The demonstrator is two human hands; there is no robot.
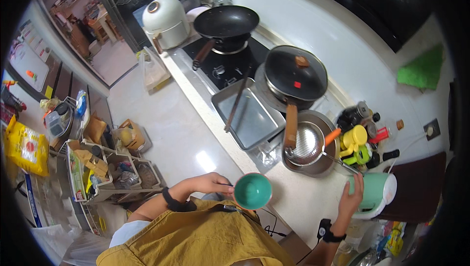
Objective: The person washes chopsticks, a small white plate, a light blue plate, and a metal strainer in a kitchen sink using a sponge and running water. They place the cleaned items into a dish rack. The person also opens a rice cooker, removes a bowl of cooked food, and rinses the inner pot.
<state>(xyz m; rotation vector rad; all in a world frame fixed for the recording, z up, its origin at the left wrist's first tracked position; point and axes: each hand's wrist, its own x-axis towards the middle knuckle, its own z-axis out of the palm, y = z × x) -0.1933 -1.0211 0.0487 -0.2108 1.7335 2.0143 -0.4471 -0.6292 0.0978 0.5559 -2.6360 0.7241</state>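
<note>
My left hand [213,184] grips the handle of a cup [253,191] with a glossy green inside and a reddish rim. The cup is held in front of my yellow apron, beside the counter's front edge. My right hand [351,197] is at the near side of a mint-green kettle-like appliance [371,191] with a white end. Its fingers are extended, with the fingertips close to the handle end of a wire-mesh strainer [306,144]. Whether they touch the strainer is hard to tell. The strainer lies in a grey-brown pan [293,167].
Beyond are a lidded pan [293,73], a steel tray [246,113] with a long dark stick [238,104] across it, a black wok [226,21] on the stove and a white air fryer [167,23]. Several bottles [358,115] stand by the wall. Storage bins [117,168] stand at left.
</note>
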